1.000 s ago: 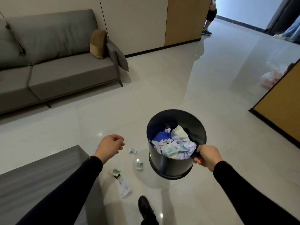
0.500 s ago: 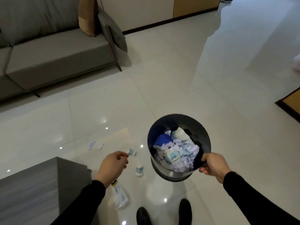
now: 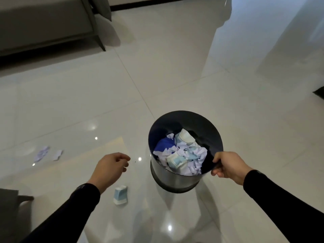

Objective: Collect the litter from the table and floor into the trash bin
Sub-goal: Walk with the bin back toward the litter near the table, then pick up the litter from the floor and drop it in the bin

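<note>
The trash bin (image 3: 177, 176) is being held by its near rim in the right hand (image 3: 228, 166), whose fingers are clamped over the edge; as half a second ago, it is being kept off the white tiled floor (image 3: 175, 76), tilted slightly toward the viewer. Crumpled white paper (image 3: 194, 160), a blue scrap and two pale blue paper cups are being carried inside it. The left hand (image 3: 110, 168) is being held loosely curled with the fingertips drawn together, gripping nothing that can be seen; it is hanging above the floor just left of the bin.

Compared with the earlier frame, the view is being tipped further down and forward: less of the grey sofa (image 3: 45, 23) is being shown at the top left, and the shoes are no longer being seen. A blue and white cup (image 3: 120, 195) is lying on the floor below the left wrist. Two paper scraps (image 3: 48, 153) are lying farther left, now nearer the frame's edge.
</note>
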The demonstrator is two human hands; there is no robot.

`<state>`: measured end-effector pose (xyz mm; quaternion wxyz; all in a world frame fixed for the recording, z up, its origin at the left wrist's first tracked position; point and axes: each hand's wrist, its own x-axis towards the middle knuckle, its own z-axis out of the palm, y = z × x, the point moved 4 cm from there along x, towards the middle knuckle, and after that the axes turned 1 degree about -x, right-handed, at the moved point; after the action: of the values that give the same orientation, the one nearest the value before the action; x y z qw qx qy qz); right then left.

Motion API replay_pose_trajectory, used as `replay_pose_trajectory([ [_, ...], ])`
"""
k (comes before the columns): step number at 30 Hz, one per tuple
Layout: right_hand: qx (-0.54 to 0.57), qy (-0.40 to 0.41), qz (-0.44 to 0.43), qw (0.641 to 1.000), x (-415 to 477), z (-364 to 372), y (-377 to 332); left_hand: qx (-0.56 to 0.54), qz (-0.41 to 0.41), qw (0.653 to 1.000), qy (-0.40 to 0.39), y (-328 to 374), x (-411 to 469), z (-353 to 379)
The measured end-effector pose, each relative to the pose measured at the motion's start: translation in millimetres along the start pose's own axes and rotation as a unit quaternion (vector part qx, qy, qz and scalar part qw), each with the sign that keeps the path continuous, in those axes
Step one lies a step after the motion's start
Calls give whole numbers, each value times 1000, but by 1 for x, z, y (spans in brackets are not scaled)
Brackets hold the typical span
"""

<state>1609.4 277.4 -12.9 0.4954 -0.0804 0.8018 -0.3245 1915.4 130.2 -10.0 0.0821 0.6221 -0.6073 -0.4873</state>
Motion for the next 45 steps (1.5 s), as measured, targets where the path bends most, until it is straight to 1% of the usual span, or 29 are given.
replay_pose_trajectory([
  [4, -14, 16, -32, 999, 53, 3, 32, -4, 27, 999, 18, -34, 50, 30],
  [8, -22, 21, -58, 998, 91, 9, 51, 12, 66, 997, 34, -45, 85, 50],
  [15, -32, 32, -64, 997, 119, 17, 61, 26, 88, 995, 37, -53, 99, 66],
  [18, -90, 32, -67, 993, 120, 21, 52, 23, 85, 995, 41, -54, 98, 67],
  [19, -125, 41, -75, 988, 120, 21, 46, 18, 86, 995, 43, -55, 98, 66],
  [20, -168, 75, -99, 978, 120, 19, 39, 13, 86, 995, 45, -56, 98, 66],
  [21, -216, 132, -139, 957, 117, 15, 30, 9, 86, 995, 48, -56, 98, 65],
  [22, -254, 197, -181, 929, 111, 12, 20, 7, 88, 995, 50, -55, 98, 64],
  [23, -260, 235, -223, 910, 100, 16, 7, 4, 90, 994, 53, -55, 97, 62],
  [24, -242, 237, -277, 899, 89, 26, -6, 0, 93, 994, 56, -55, 96, 59],
  [25, -234, 209, -333, 889, 77, 42, -19, -3, 96, 994, 60, -56, 94, 56],
  [26, -245, 162, -381, 877, 67, 65, -31, -6, 97, 993, 64, -58, 91, 51],
  [28, -306, 61, -441, 841, 50, 119, -46, -11, 94, 993, 76, -66, 83, 36],
  [31, -391, -65, -455, 797, 33, 204, -43, -15, 82, 991, 108, -92, 66, 3],
  [35, -450, -159, -432, 765, 25, 302, -10, -55, 30, 986, 152, -159, 38, -45],
  [37, -464, -190, -427, 753, 24, 343, 13, -61, -4, 983, 171, -203, 23, -62],
  [40, -473, -218, -410, 749, 30, 393, 51, -51, -64, 977, 195, -275, 3, -74],
  [43, -495, -197, -403, 744, 49, 419, 84, -21, -130, 969, 208, -338, -7, -70],
  [44, -504, -180, -406, 741, 56, 423, 93, 4, -155, 967, 200, -356, -9, -64],
  [45, -523, -162, -411, 729, 64, 426, 102, 35, -183, 965, 185, -371, -10, -56],
])
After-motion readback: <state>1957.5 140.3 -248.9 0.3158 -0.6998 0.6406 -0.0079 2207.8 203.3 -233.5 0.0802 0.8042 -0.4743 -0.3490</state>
